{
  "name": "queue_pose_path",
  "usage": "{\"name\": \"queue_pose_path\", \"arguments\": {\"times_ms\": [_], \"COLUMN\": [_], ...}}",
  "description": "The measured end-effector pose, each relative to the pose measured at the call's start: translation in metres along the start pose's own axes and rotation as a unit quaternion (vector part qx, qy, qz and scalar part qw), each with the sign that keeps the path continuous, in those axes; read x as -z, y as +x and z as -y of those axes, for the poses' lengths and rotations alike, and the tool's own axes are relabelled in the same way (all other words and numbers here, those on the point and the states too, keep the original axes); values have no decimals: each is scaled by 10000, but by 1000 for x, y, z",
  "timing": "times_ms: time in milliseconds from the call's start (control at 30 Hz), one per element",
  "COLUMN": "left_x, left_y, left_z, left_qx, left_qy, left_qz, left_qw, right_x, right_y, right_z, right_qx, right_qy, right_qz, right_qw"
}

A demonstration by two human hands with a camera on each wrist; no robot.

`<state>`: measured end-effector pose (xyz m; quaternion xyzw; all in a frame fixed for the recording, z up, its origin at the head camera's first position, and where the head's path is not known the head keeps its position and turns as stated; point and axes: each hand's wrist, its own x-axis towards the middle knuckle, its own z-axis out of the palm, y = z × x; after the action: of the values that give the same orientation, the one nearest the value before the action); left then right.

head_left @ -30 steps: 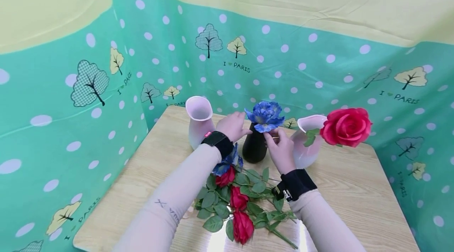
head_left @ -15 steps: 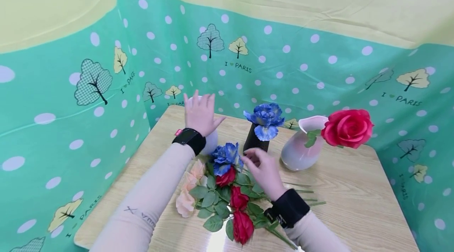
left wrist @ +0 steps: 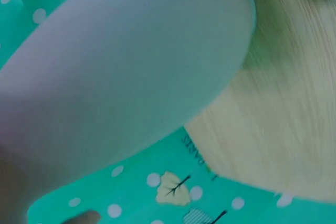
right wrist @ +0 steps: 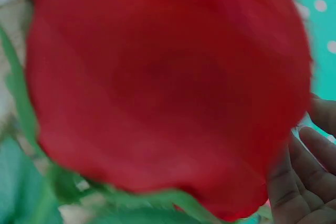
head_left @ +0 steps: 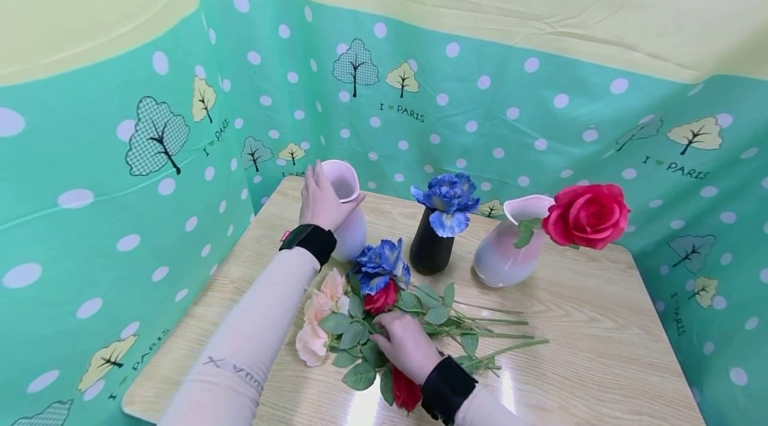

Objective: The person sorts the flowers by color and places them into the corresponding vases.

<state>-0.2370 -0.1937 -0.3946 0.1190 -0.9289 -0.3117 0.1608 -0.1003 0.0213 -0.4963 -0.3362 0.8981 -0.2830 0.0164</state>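
On the left of the table stands a pale pink-white vase point(head_left: 351, 234), whose smooth body fills much of the left wrist view. My left hand point(head_left: 324, 203) grips it near the mouth, fingers on the far left side and thumb on the near right. Over the pile of artificial flowers, my right hand point(head_left: 409, 345) reaches among the red roses with its fingers loosely bent. One red rose point(right wrist: 168, 82) looms close in the right wrist view, partly hiding that hand; no stem shows between the fingers. Another red rose point(head_left: 381, 297) lies just beyond the fingertips.
A black vase point(head_left: 431, 247) holding a blue flower point(head_left: 449, 203) stands mid-table. To its right, a second pink-white vase point(head_left: 507, 259) holds a large red rose point(head_left: 587, 216). Peach flowers point(head_left: 313, 339) and a blue flower point(head_left: 381, 266) lie in the pile, green stems point(head_left: 510, 336) pointing right.
My left hand has left the black vase and come to the left vase. My right hand has let go near the blue flower and moved down to the roses.
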Motion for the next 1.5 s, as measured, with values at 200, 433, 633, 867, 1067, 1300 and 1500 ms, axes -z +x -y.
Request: {"name": "queue_pose_path", "arguments": {"times_ms": [200,433,633,867,1067,1300,1500], "left_x": [-1,-2,-2,-1,-2,0,0], "left_y": [-2,-1,-2,-1,0,-1,0], "left_z": [-1,-1,0,1,3,2,1], "left_qx": [470,696,734,654,661,620,620], "left_qy": [-497,-786,-900,-814,-776,-775,-737], "left_qz": [148,446,625,573,560,544,582], "left_qw": [9976,9935,9913,9929,9932,9936,9937], "right_x": [-18,-35,-42,-35,-23,-8,5], "right_y": [0,0,-1,3,7,9,10], "right_z": [0,-7,-15,-18,-16,-12,-9], "right_qx": [135,282,343,149,-126,-219,-191], "right_qy": [-908,-1936,-2275,-1529,-917,-512,-199], "right_qz": [58,-248,-378,-329,-272,-304,-671], "right_qw": [9958,9804,9724,9876,9953,9980,9974]}}
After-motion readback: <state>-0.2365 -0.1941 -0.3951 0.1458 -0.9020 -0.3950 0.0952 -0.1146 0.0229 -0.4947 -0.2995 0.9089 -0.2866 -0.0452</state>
